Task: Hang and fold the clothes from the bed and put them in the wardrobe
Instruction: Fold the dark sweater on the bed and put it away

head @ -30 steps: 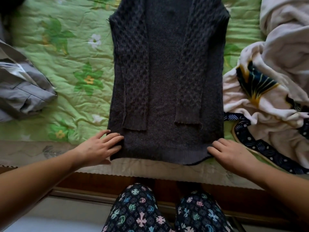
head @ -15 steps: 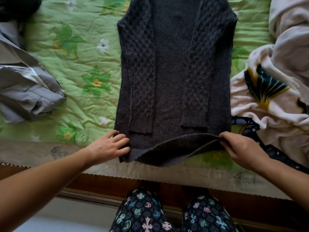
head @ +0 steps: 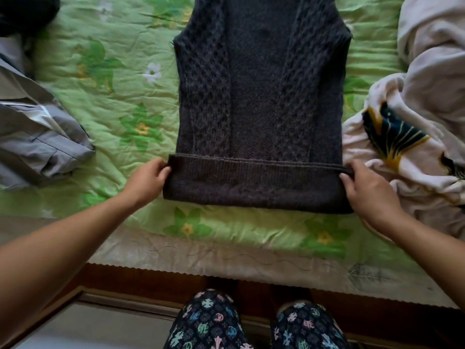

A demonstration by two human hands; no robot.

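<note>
Soft, even daylight, brightest on the green floral quilted bedspread (head: 113, 117); shadows faint. Wide-angle bending at the edges, slight softness throughout, possibly motion blur.

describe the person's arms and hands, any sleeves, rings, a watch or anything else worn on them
Both forearms are bare up to the edge of the picture: no sleeve shows. The left hand and right hand carry no ring, watch, bracelet or glove that can be seen. The fingers have short nails with no visible polish. Lower down, dark trousers with pastel cross motifs show.
</note>
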